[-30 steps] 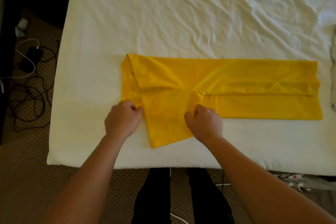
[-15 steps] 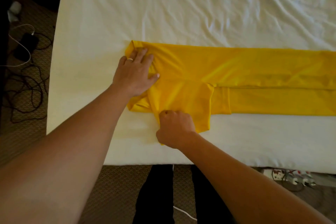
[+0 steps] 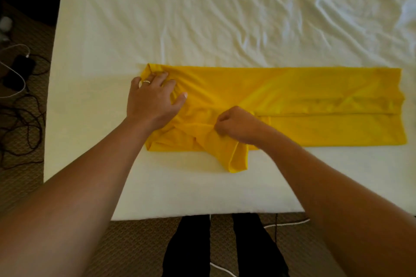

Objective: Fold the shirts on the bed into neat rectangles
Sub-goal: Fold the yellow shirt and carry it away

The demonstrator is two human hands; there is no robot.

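No legible text anywhere

A: Shirt colour?
B: Showing plain bright yellow, no print. Bed sheet is reading white to cream, plain.
A: Floor?
B: Carpet is showing tan-brown with a small repeating woven pattern. Cables on it are looking black, one cord white.
A: Anything else?
B: Ring on the left hand is looking gold. Trousers are showing black.
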